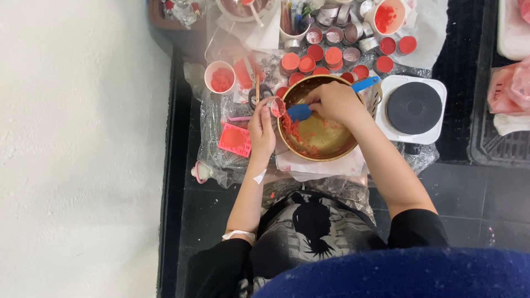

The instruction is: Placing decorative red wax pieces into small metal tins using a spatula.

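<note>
Right hand [334, 102] closed around a blue spatula [301, 112], its blade over the gold bowl [326, 144] of red paste, left hand [262, 129] pinching a small round tin [276, 107] at the bowl's left rim, filled red tins [309, 59] behind, white hot plate [414, 108] beside the bowl.

Pink plastic bag [510, 88] at right edge; crumpled.

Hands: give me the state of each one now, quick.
Left hand: closed around a small round metal cup at the rim of the brass-coloured bowl.
Right hand: closed on the blue spatula with its light-blue handle.
</note>
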